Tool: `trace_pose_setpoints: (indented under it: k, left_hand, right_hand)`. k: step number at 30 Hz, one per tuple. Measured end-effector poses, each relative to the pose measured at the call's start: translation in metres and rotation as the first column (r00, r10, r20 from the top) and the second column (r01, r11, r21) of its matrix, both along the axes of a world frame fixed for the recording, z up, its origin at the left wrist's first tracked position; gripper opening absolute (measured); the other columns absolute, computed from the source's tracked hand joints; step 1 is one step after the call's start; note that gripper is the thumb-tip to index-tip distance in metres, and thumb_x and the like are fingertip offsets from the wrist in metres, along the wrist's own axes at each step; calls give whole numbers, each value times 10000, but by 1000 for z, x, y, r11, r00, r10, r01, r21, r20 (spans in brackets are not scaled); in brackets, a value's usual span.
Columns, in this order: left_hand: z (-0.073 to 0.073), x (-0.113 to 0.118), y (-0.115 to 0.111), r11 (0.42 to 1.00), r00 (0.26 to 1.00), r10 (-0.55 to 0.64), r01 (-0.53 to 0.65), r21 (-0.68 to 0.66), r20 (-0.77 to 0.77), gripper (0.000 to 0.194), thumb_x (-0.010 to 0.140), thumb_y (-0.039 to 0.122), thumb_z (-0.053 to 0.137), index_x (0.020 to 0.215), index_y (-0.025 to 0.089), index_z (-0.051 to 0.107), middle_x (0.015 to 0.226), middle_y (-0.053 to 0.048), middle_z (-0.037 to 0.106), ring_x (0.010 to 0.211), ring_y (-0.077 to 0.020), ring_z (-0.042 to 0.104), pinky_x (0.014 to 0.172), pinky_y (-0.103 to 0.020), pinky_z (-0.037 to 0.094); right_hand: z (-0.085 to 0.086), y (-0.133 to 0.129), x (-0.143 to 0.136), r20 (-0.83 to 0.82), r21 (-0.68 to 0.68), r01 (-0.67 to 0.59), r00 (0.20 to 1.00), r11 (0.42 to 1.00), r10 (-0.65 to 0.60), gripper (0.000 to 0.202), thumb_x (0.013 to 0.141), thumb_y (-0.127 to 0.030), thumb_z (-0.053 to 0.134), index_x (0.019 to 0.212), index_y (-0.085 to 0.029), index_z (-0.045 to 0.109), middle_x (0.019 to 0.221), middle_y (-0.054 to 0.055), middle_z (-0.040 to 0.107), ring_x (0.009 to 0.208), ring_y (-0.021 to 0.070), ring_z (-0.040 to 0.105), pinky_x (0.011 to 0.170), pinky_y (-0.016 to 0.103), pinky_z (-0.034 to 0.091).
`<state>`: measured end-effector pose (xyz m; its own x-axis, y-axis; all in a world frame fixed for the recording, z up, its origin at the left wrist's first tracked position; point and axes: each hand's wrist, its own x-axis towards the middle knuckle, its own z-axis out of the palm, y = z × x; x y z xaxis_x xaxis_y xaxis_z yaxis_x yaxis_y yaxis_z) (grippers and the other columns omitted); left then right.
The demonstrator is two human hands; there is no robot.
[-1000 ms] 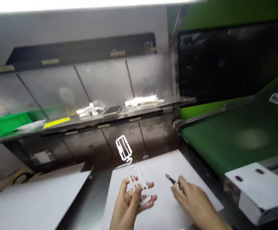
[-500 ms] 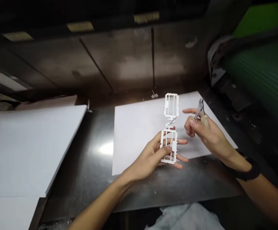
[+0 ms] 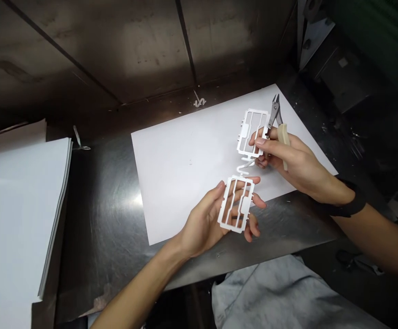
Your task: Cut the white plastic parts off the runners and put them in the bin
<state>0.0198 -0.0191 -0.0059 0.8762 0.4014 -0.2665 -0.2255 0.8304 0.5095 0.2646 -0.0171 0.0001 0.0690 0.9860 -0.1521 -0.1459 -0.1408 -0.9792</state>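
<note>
Two white plastic frames, a near one (image 3: 240,220) and a far one (image 3: 247,132), are joined by a thin curled runner (image 3: 243,169). My right hand (image 3: 299,160) pinches the far frame's right edge between thumb and fingers. The same hand also carries side cutters (image 3: 274,112) with cream handles, jaws pointing away and slightly parted. My left hand (image 3: 202,219) is spread behind the near frame, its thumb lifted off to the left. The fingers show through the frame's gaps; whether they touch it is hard to tell.
Beneath the hands a white sheet (image 3: 171,183) lies on a metal table (image 3: 106,196). A stack of white sheets (image 3: 17,205) stands at left. Plastic scraps (image 3: 199,102) lie near the back metal wall (image 3: 151,50). Grey cloth (image 3: 270,292) hangs at the front edge.
My right hand has moved left and taken hold of the far frame, cutters still in it. My left thumb has lifted off the near frame. The view has tilted downward.
</note>
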Motion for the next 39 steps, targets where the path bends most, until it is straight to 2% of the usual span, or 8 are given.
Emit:
trace_pose_setpoints:
  k: [3,6,13,16,22,25,28,39]
  left_hand:
    - [1,-2,2,1000,1000,-7,7,-22,-3,617,1192,584,397,1577,200,690,1300,-141,737,940,-263,781,815,-350,650]
    - [2,-4,3,999,1000,6,-6,-32,-10,590,1201,537,374,1560,215,715,1273,-130,734,910,-235,764,764,-312,637]
    - [9,-12,7,993,993,121,-121,-10,12,578,1195,469,357,1505,179,748,1222,-130,707,875,-208,725,746,-290,607]
    - [12,-15,9,986,986,164,-163,-14,21,574,1189,449,356,1470,157,763,1211,-132,707,889,-213,720,754,-293,607]
    - [15,-20,12,975,975,222,-222,1,22,567,1186,465,393,1452,137,773,1203,-141,715,894,-214,722,760,-292,604]
    - [15,-21,13,971,970,240,-240,14,34,547,1178,459,423,1430,133,783,1187,-139,717,893,-212,719,757,-291,602]
    - [16,-21,12,969,970,243,-244,32,30,536,1167,459,447,1414,126,788,1176,-141,719,892,-210,709,757,-292,602]
    - [12,-20,12,965,965,260,-259,47,-24,530,1143,514,530,1380,128,806,1130,-156,730,856,-213,689,737,-298,599]
  right_hand:
    - [-1,-2,0,80,47,-39,996,998,35,173,1133,-372,783,1034,-230,775,931,27,612,825,210,559,781,334,464]
    - [-1,-3,-3,95,72,-42,995,997,35,240,1139,-448,785,1036,-236,738,933,24,608,835,216,557,788,342,460]
    - [3,-1,-9,-50,33,77,996,996,-75,419,1140,-656,734,1255,-256,689,889,4,650,807,211,567,783,349,473]
    - [0,-2,-6,-38,2,103,994,995,-103,393,1092,-606,822,1234,-252,729,1006,27,710,889,221,595,843,363,472]
    - [-10,-5,-2,132,-30,34,991,999,-29,305,1062,-563,854,1216,-310,778,1302,39,708,1304,333,589,1082,450,410]
    - [-10,-6,-2,148,-9,-16,989,1000,17,288,1089,-568,812,1175,-295,772,1230,50,711,1276,350,602,1102,481,398]
    - [-9,-7,-3,73,4,-34,997,999,33,256,1107,-542,802,1159,-297,747,1176,34,698,1212,323,625,1082,469,414]
    - [-5,-13,-3,15,-8,-45,999,999,45,239,1134,-533,773,1199,-304,753,1189,44,685,1188,316,615,1066,458,434]
